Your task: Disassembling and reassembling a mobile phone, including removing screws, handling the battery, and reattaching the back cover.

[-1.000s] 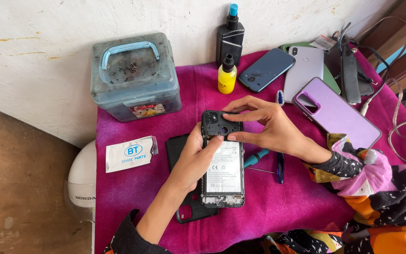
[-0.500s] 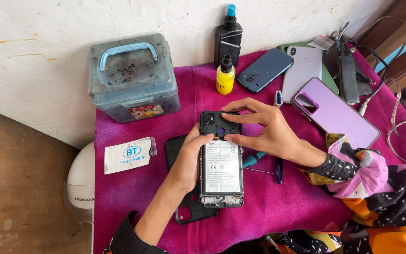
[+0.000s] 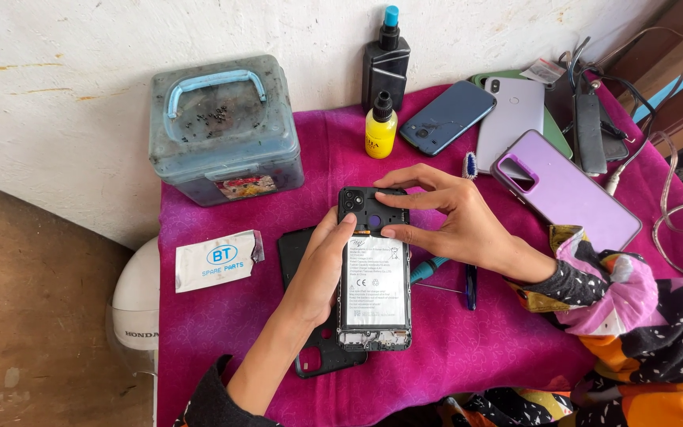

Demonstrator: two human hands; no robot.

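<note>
An opened phone (image 3: 374,292) lies face down on the magenta cloth (image 3: 468,364), its white battery and black inner frame exposed. My left hand (image 3: 319,267) grips its left side, thumb on the upper edge. My right hand (image 3: 444,221) reaches in from the right, with fingertips pressed on the black top section around the camera. A black back cover (image 3: 310,356) lies partly under the phone and my left arm. A teal-handled tool (image 3: 430,269) and a dark pen-like tool (image 3: 470,286) lie just right of the phone, partly hidden under my right hand.
A grey-blue plastic box with handle (image 3: 223,130) stands at back left. A black bottle (image 3: 386,59) and yellow bottle (image 3: 380,130) stand behind. Several phones (image 3: 563,190) and cables (image 3: 673,229) fill the right. A white packet (image 3: 216,259) lies left, above a white rounded object (image 3: 132,308).
The view has shifted slightly. My right fingers have moved a little over the phone's top section; my left hand keeps its hold on the phone.
</note>
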